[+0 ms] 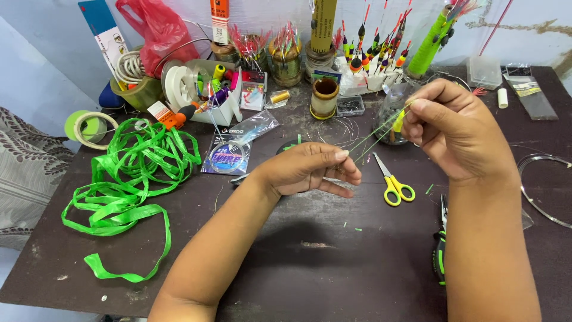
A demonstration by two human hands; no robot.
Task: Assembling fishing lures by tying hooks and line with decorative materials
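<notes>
My left hand (pixel 310 169) is low over the dark table, its fingers pinched on the near ends of thin green strands (pixel 372 134). The strands stretch up and to the right to my right hand (pixel 456 128). That hand is raised higher, fingers closed around the strands' far end, where a small yellow piece (pixel 399 122) shows at the fingertips. Small yellow-handled scissors (pixel 393 182) lie on the table just below and between the two hands.
A loose pile of green plastic ribbon (pixel 134 179) sprawls at the left. Pliers with green-black grips (pixel 440 250) lie by my right forearm. Fishing floats (pixel 372 53), spools, a packaged line (pixel 229 156), a tape roll (pixel 89 128) and a wire loop (pixel 545 191) crowd the back and right.
</notes>
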